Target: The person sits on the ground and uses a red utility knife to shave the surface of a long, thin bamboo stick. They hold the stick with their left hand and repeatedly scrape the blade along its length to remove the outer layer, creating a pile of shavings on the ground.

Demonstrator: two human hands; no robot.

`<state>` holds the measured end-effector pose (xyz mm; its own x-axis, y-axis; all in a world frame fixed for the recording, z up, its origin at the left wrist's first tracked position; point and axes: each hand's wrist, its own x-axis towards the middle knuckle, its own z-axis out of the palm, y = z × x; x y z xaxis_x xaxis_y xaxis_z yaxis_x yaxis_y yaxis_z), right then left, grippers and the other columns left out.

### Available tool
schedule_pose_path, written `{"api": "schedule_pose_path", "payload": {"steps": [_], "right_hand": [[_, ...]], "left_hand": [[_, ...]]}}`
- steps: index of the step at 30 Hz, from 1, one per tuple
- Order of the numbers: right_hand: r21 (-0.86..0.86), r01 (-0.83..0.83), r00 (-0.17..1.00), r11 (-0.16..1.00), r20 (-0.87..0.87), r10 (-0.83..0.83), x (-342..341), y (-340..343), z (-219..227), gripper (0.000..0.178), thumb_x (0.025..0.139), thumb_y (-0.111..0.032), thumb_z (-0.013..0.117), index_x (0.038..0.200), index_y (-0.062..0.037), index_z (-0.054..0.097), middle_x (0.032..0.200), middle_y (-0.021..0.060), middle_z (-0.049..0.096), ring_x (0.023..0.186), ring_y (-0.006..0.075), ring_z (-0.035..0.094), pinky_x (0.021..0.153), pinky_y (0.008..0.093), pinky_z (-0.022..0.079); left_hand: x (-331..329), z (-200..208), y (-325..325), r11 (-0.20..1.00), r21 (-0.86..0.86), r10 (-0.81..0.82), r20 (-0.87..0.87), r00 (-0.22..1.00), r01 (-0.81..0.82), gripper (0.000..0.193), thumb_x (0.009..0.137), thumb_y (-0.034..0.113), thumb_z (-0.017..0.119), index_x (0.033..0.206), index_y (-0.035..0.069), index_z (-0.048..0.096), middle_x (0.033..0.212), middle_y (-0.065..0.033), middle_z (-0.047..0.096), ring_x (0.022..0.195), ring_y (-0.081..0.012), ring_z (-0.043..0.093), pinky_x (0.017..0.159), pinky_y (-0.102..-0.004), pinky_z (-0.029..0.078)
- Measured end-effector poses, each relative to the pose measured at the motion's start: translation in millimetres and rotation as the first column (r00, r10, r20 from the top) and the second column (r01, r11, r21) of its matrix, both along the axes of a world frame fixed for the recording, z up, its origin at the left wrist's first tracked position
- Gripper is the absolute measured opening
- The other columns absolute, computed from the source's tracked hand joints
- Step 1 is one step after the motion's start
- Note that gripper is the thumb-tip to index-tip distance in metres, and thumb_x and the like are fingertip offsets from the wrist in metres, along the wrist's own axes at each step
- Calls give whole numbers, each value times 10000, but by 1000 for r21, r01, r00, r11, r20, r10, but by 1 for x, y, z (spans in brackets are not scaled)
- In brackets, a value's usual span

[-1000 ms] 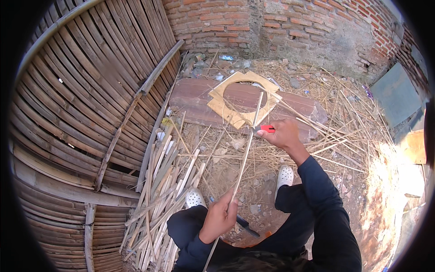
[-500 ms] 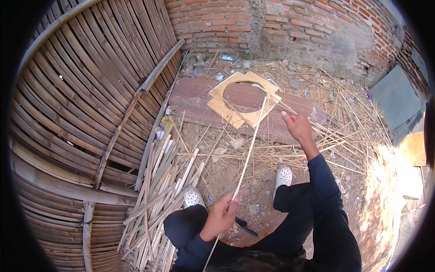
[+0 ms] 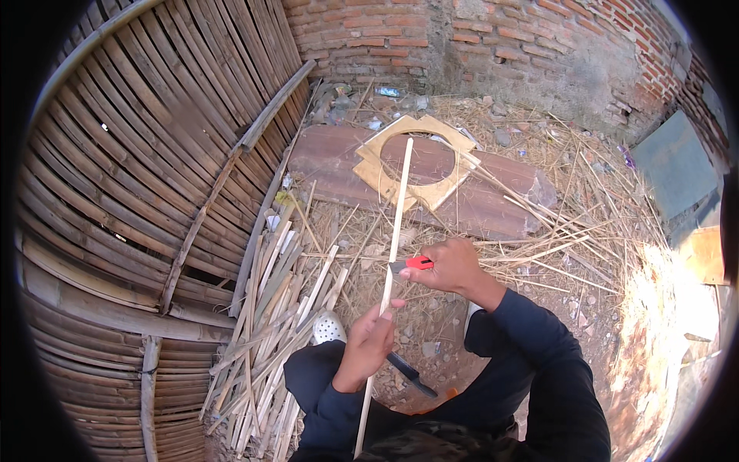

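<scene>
**Shaving a bamboo strip in a brick-walled yard**

A brick wall (image 3: 493,54) closes the far side of this dusty yard, with a woven bamboo fence (image 3: 138,192) curving round on the left and straw scattered over the dirt. Beyond the fingers lies a flat reddish slab (image 3: 493,204) with a square plywood frame (image 3: 419,165), a round hole cut in it, resting on top.

The person crouches and holds a long pale bamboo strip (image 3: 394,239), which runs from below the lap up past both hands to the frame. The left hand (image 3: 368,345) is wrapped round the strip low down, fingers closed on it, thumb lying along its upper side. Just above, the right hand (image 3: 450,266) is clenched on a red-handled utility knife (image 3: 412,264), the blade tip meeting the strip's edge.

To my eye this is a shaving pass. It would go best with the blade at a shallow angle, driven away from the gripping fingers, and the strip held steady.

Left of the holding fingers lies a heap of split bamboo slats (image 3: 269,323); a dark tool (image 3: 410,375) lies below them, and a white perforated shoe (image 3: 329,327) peeps out beside.
</scene>
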<state>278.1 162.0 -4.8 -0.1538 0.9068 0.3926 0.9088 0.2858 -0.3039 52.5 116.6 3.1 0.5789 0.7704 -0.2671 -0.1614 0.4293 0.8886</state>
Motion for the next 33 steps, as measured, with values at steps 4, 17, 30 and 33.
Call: {"api": "schedule_pose_path", "payload": {"steps": [4, 17, 30, 33], "right_hand": [[-56, -12, 1000, 998, -12, 12, -6, -8, 6, 666, 721, -741, 584, 602, -91, 662, 486, 105, 563, 450, 303, 585, 432, 385, 444], [-11, -33, 999, 999, 33, 34, 3, 5, 1, 668, 697, -758, 598, 517, -115, 616, 446, 68, 528, 403, 259, 549, 413, 376, 414], [-48, 192, 981, 980, 5, -192, 18, 19, -8, 650, 722, -718, 594, 559, -90, 623, 485, 116, 548, 464, 327, 575, 445, 427, 435], [-42, 99, 995, 994, -17, -100, 10, 9, -7, 678, 733, -744, 567, 581, -87, 644, 487, 121, 555, 477, 319, 589, 447, 420, 448]], "left_hand": [[2, -5, -5, 996, 85, -17, -80, 997, 23, 327, 1019, 172, 426, 1301, 25, 501, 601, 99, 336, 515, 5, 298, 474, -193, 236], [-3, -2, -11, 949, 313, 58, -303, 951, 42, 319, 1007, 125, 432, 1299, 12, 495, 609, 112, 334, 516, 15, 277, 471, -193, 200], [-3, 2, -16, 958, 280, 18, -270, 963, 61, 309, 999, 105, 435, 1290, 28, 505, 613, 114, 340, 512, 13, 276, 469, -192, 206], [-7, -1, -19, 953, 288, -6, -281, 960, 91, 309, 999, 107, 434, 1290, 31, 505, 608, 114, 336, 508, 12, 276, 467, -192, 205]]}}
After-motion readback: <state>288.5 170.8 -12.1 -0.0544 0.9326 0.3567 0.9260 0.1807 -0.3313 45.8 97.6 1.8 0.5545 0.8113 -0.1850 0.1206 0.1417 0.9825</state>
